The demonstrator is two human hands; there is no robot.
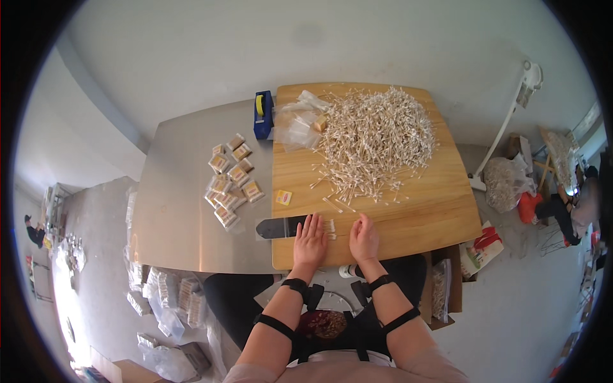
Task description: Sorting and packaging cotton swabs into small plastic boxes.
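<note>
My left hand [310, 240] lies flat, fingers stretched out, across the right part of a flat black strip [273, 228] with a rounded end. A few cotton swabs [329, 226] stick out in a row beside its fingers. To their right, my right hand [364, 239] rests near the table's front with its fingers curled together; whatever is in them, if anything, is hidden. A large heap of cotton swabs [383, 140] covers the far part of the wooden board [434, 217], with a few loose ones nearer my hands. A small yellow card [283, 197] lies beyond the black strip.
On the metal tabletop [172, 204] at left sit several small bagged packs [228, 185]. A blue tape dispenser [262, 115] and clear plastic bags [295, 131] are at the back. Packed bundles [169, 290] lie at lower left; an open carton [440, 290] stands at lower right.
</note>
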